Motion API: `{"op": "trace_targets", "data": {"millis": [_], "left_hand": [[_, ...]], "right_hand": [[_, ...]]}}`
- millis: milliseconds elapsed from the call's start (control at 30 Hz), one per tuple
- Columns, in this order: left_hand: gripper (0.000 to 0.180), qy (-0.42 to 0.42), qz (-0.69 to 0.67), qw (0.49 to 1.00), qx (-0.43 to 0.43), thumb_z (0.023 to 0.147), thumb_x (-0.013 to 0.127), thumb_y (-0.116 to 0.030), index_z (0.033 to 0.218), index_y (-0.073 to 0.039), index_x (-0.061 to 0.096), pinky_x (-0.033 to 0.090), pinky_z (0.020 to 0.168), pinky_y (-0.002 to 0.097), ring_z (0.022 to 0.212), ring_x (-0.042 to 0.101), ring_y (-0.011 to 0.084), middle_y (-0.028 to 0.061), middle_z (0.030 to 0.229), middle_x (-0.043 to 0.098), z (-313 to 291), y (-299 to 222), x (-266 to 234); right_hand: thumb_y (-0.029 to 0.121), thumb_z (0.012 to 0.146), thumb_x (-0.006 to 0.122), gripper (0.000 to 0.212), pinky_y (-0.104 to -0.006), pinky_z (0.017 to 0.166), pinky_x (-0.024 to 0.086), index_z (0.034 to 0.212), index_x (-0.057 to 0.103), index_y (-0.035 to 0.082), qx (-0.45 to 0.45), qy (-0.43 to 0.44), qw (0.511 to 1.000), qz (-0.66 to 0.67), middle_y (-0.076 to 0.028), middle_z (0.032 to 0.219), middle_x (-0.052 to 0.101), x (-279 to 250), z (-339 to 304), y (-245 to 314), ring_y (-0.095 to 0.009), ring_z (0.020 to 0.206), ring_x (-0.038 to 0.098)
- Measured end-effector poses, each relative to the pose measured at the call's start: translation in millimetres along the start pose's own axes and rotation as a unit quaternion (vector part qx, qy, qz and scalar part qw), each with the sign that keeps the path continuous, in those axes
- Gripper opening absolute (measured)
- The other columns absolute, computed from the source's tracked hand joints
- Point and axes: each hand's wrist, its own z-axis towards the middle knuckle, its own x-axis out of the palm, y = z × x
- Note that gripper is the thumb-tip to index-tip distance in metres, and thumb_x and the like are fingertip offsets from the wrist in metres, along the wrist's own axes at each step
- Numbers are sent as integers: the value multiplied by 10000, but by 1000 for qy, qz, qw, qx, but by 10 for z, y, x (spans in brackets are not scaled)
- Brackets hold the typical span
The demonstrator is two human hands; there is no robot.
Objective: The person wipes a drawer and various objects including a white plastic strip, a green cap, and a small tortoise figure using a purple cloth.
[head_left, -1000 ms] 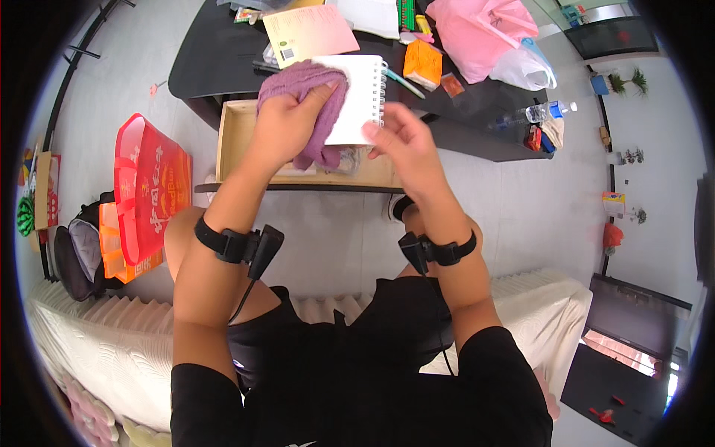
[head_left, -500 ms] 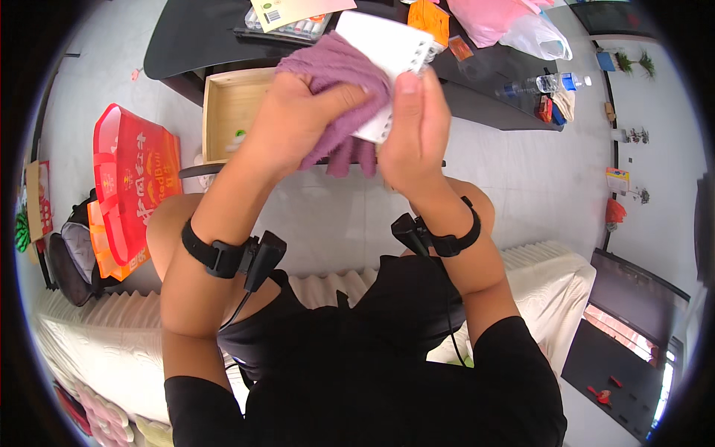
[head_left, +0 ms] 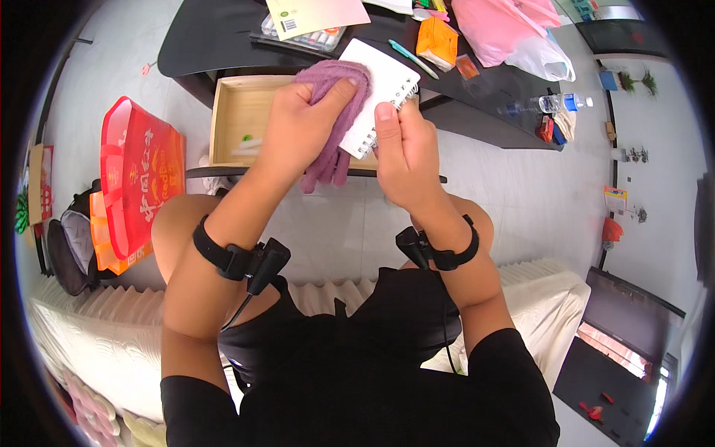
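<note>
A small white spiral-bound notebook [head_left: 376,78] is held up over the near edge of the dark table, its coil toward the right. My right hand [head_left: 406,149] pinches it at the coil edge, thumb on top and fingers underneath. Closed around a purple cloth [head_left: 346,123], my left hand [head_left: 302,123] presses it against the notebook's left side. Part of the cloth hangs down below the left hand, and the left fingertips are hidden in its folds.
Below my hands an open wooden drawer [head_left: 225,123] holds small items. On the black table [head_left: 201,37] lie a marker case [head_left: 316,39], a teal pen [head_left: 413,59], an orange packet [head_left: 437,43] and a pink plastic bag [head_left: 484,30]. A red shopping bag [head_left: 141,179] stands at left.
Both hands have lowered slightly with the notebook and cloth. The cloth now covers less of the page and is bunched at its left side. The teal pen has come into view.
</note>
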Motion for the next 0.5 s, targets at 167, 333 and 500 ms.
{"op": "trace_targets", "data": {"millis": [167,333,500], "left_hand": [[226,13,-10,972,233,763,717,-145,890,24,640,493,663,258,727,578,92,53,828,644,18,-52,40],[232,16,35,980,196,736,743,-136,880,20,647,499,668,274,737,589,105,61,814,648,3,-98,37],[323,68,33,985,157,735,746,-105,994,21,600,493,764,282,849,595,116,74,928,647,-84,-66,33]], "right_hand": [[186,906,553,220,-377,451,399,782,518,8,-122,77,973,-181,-145,534,525,10,-51,-2,-298,453,538],[170,893,565,209,-363,442,386,759,514,17,-137,67,980,-126,-138,526,507,-54,-79,-16,-289,438,513],[142,939,505,234,-295,436,313,735,473,31,-92,-47,994,-47,-56,512,424,-145,-90,-95,-155,429,380]]}}
